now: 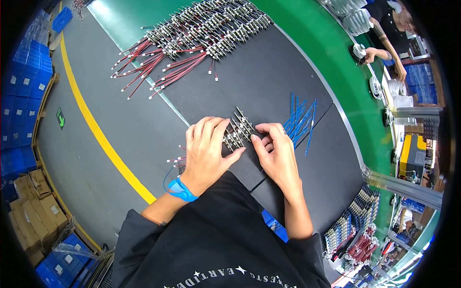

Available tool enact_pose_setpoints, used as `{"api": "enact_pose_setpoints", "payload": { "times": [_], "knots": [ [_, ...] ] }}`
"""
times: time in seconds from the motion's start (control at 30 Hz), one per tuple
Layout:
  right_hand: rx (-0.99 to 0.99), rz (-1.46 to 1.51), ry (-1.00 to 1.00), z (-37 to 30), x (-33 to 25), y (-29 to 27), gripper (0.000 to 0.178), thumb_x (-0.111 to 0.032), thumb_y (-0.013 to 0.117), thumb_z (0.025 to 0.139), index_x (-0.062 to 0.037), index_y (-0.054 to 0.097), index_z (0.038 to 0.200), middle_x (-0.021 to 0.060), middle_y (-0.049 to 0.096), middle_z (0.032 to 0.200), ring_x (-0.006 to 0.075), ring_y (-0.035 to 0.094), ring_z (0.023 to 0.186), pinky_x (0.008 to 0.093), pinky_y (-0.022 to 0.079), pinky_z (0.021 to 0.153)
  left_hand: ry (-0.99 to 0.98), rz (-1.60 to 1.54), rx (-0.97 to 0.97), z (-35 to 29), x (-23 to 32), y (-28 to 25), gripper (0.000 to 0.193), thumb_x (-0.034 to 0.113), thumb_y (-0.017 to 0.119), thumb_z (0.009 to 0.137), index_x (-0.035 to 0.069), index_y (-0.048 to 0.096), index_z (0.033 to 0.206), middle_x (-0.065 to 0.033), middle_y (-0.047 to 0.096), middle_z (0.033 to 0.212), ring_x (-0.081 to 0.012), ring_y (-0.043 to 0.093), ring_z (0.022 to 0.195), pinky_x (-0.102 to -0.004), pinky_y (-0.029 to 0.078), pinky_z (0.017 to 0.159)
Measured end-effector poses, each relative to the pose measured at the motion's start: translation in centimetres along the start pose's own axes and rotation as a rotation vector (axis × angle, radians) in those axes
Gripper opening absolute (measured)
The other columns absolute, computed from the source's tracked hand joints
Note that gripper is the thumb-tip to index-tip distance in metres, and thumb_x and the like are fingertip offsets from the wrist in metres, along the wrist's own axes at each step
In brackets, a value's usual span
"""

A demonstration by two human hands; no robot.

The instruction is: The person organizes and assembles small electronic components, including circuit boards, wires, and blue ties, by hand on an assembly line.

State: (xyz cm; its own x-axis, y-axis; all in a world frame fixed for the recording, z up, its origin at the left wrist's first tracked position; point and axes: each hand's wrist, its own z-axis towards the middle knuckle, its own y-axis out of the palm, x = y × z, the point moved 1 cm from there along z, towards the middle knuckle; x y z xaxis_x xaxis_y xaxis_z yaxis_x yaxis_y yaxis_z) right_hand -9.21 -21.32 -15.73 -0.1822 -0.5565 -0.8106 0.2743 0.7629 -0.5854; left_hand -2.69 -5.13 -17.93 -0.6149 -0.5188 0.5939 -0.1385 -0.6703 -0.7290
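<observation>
A short row of small circuit boards (238, 128) stands on edge on the dark mat between my two hands. My left hand (205, 146) wraps its fingers and thumb around the row's left side; a blue wrist strap (181, 190) with a thin cord is on that wrist. At the row's right end, my right hand (277, 156) presses its curled fingers and thumb against the boards. Red and black wires with white connectors (176, 161) stick out beside my left hand. Several thin blue strips (300, 120) lie loose just beyond my right hand.
A large bundle of wired circuit boards (206, 31) covers the far part of the bench (288, 67). More boards (357, 216) sit at the lower right. Blue bins (26, 96) and cardboard boxes (41, 211) stand at left. A co-worker (391, 38) handles parts at the upper right.
</observation>
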Motion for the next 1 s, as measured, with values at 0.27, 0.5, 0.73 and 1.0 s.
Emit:
{"api": "enact_pose_setpoints", "payload": {
  "times": [0.27,0.5,0.73,1.0],
  "knots": [
    [-0.005,-0.104,-0.116,1.2,0.0,-0.1,0.022,-0.006,0.066,0.083,0.0028,0.064,0.103,0.0162,0.062,0.094,0.0272,0.063,0.07,0.036,0.05,0.063,-0.011,-0.022,0.039,-0.1,0.0,0.0,0.065,0.028,0.083,0.063,0.002,0.056,0.115,-0.0129,0.057,0.113,-0.0319,0.051,0.11,-0.0433,0.037,0.094],
    [-0.014,-0.127,-0.132,1.2,0.3,0.0,0.02,-0.006,0.066,0.083,0.0029,0.065,0.101,0.0157,0.063,0.088,0.0285,0.064,0.072,0.0368,0.05,0.064,-0.031,0.02,0.054,0.4,0.2,0.2,0.066,0.03,0.082,0.066,0.0,0.054,0.117,-0.0114,0.056,0.113,-0.0304,0.05,0.11,-0.0445,0.036,0.093],
    [-0.028,-0.111,-0.102,1.6,0.0,0.1,0.019,-0.007,0.066,0.083,0.0027,0.065,0.099,0.0165,0.062,0.086,0.0307,0.064,0.072,0.0376,0.05,0.064,-0.013,0.086,0.06,1.0,0.3,1.4,0.066,0.033,0.08,0.066,0.001,0.055,0.118,-0.0097,0.056,0.112,-0.0285,0.05,0.109,-0.0434,0.035,0.09],
    [-0.028,-0.157,-0.154,1.7,0.0,0.0,0.018,-0.007,0.066,0.083,0.0024,0.066,0.099,0.0163,0.063,0.087,0.0318,0.064,0.073,0.038,0.051,0.065,-0.008,0.059,0.094,0.9,0.0,1.3,0.061,0.028,0.081,0.065,0.001,0.057,0.115,-0.0088,0.057,0.11,-0.0271,0.051,0.107,-0.0439,0.036,0.089]
  ]
}}
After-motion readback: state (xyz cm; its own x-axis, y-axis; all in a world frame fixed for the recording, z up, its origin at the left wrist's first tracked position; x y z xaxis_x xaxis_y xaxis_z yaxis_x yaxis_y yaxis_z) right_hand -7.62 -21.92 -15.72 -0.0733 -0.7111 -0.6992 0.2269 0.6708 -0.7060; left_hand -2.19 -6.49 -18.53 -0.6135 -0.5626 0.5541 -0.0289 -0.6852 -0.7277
